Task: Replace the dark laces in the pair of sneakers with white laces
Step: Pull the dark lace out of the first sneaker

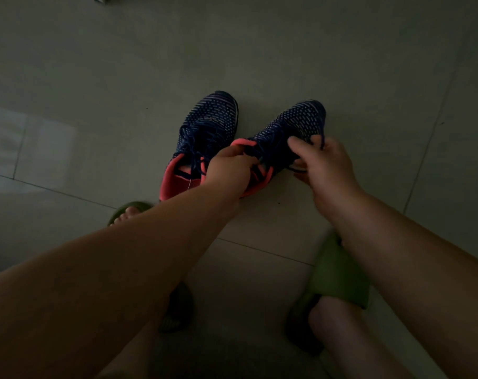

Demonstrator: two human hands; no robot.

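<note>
Sneakers (248, 140) mid-floor, hands (276, 165) gripping dark laces (300, 166).

Both hands (229, 168) (324, 166) pinching dark lace (295, 168) on right sneaker (292, 127); left sneaker (205, 132) beside.

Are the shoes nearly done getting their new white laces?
Not yet. Nothing looks finished: the left sneaker keeps its dark laces. The left hand and right hand are both on the right sneaker, pulling at its dark lace. No white laces show anywhere.
</note>
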